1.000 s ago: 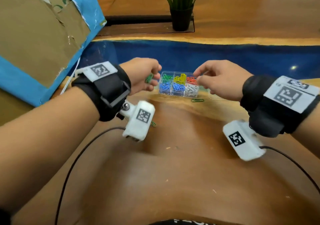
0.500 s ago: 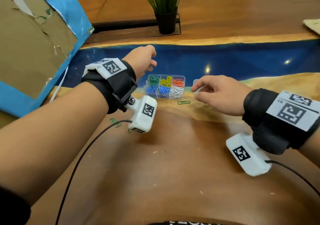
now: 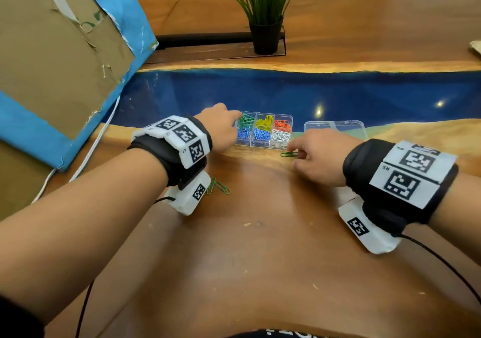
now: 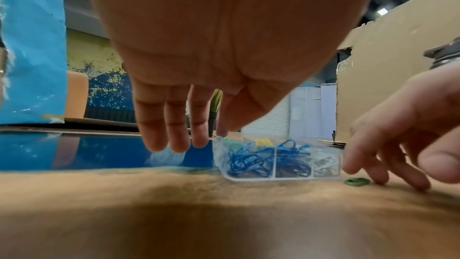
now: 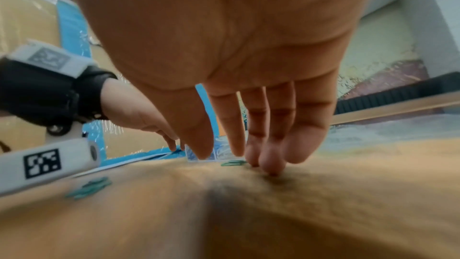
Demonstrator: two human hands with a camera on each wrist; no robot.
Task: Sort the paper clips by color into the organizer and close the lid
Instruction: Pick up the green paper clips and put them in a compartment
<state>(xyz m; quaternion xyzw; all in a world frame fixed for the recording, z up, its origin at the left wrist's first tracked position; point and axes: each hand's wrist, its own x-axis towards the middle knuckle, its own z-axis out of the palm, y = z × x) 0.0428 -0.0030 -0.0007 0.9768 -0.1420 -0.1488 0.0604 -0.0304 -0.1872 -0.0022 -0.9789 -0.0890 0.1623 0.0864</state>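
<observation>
One clear organizer (image 3: 264,131) sits on the wooden table (image 3: 250,246) at the edge of the blue resin strip. It has six compartments: green, yellow, orange at the rear; two blue and one white at the front. Its lid (image 3: 334,127) lies open to the right. Three green clips remain loose: one (image 3: 289,154) directly before the organizer, two (image 3: 218,186) beside the left wrist camera.

The left hand (image 3: 221,129) holds nothing, fingers extended, fingertips at the green compartment. The right hand (image 3: 316,155) is spread, fingertips on the table, touching the single clip.

Compared with 0.5 s ago, the left hand has descended to the organizer; the right hand has lowered onto the clip.
</observation>
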